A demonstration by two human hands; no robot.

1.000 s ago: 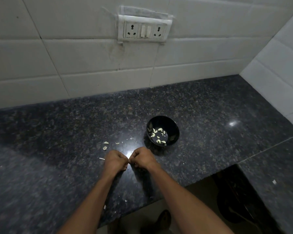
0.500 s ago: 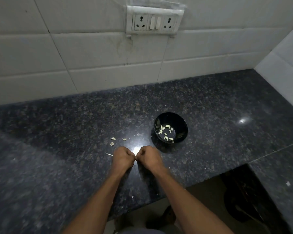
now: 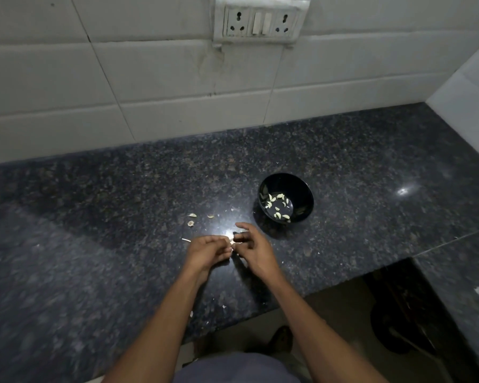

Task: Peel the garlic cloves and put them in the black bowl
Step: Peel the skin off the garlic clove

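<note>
Working a small pale garlic clove [image 3: 231, 242] between both hands, just above the dark speckled table [image 3: 94, 217]. Left hand [image 3: 208, 251] curled narrow, fingertips pinching the clove from the 9 o'clock side. Right hand [image 3: 253, 248] looser, thumb and forefinger meeting the clove from the 3 o'clock side, remaining fingers spread. Cannot tell how much skin remains on the clove, too small and partly covered by fingers.

Black bowl [image 3: 302, 189] sitting at 1 o'clock from the hands, near but apart, upright on the table, holding several peeled cloves [image 3: 278, 204] scattered over the bottom.

Lying at 11 o'clock from the hands, 3 pale garlic pieces [image 3: 192, 219], peeled or not impossible to say. Thin pale sliver [image 3: 186, 239] resting just beside the left hand at 9 o'clock. More flecks of skin [image 3: 224, 306] dotted near the table's front edge at 6 o'clock.

Mounted on the white tiled wall [image 3: 150, 78] at 12 o'clock, a socket and switch plate [image 3: 260, 20].
</note>
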